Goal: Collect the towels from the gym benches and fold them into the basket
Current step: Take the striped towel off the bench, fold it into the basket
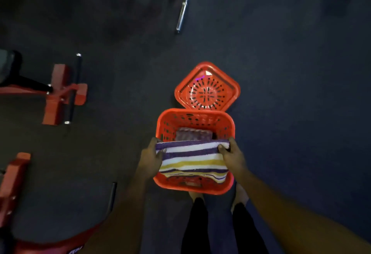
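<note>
Our left hand [149, 156] and right hand [232, 156] each pinch one end of the folded striped towel [192, 160] over the orange basket [160, 125]; a darker folded towel [193, 134] lies inside, the open lid [207, 87] at twelve o'clock.

Soft terry cloth under my fingers [160, 154], this striped towel [192, 161], a matt, nubbly pile in purple, white and mustard bands. Right beneath my fingers, the basket [163, 119] is moulded orange plastic, smooth with a faint sheen, its walls punched with holes. Just beyond my fingertips, down inside, another folded towel [193, 134], the same dull looped cloth as far as I can tell. Past that, the lid [207, 91], the same slick slotted plastic. Floor [291, 93] all round my fingers: dark, matt, finely grained. Far ahead of my fingers, a barbell [183, 10], bright polished metal. Left of them, bench frames [58, 95] in painted orange metal.
</note>
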A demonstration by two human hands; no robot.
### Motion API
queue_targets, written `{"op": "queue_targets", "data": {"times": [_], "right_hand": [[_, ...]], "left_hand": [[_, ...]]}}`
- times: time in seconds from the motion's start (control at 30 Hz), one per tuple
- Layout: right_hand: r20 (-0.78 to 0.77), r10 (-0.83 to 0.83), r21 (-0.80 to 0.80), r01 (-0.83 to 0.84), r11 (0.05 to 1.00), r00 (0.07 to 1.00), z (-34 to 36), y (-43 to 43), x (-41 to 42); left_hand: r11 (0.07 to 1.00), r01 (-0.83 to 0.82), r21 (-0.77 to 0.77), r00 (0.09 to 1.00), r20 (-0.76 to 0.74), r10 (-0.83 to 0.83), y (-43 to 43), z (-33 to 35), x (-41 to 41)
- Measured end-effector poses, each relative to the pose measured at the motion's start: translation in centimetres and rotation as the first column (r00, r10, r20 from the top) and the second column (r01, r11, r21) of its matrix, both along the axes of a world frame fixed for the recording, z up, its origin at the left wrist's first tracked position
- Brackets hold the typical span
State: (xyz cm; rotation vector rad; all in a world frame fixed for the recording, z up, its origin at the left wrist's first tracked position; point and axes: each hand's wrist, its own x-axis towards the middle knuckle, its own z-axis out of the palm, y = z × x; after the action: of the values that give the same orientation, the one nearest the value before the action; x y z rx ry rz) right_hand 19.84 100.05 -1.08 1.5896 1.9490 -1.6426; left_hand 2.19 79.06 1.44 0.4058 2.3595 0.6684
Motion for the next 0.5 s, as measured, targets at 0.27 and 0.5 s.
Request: {"op": "queue_targets", "data": {"times": [0.27,0.5], "right_hand": [[0.097,-0.107,0.104,0.097,0.99,0.99,-5.2,1.3,-4.5],[0.056,-0.158,0.156,0.148,0.977,0.986,5.6,5.0,-5.4]], "left_hand": [[0.982,0.134,-0.134,0.991,0.004,-0.135,3.4,-6.7,-5.5],[0.961,0.267,0.073,0.96,0.074,-0.272,8.5,5.0,-6.3]]}}
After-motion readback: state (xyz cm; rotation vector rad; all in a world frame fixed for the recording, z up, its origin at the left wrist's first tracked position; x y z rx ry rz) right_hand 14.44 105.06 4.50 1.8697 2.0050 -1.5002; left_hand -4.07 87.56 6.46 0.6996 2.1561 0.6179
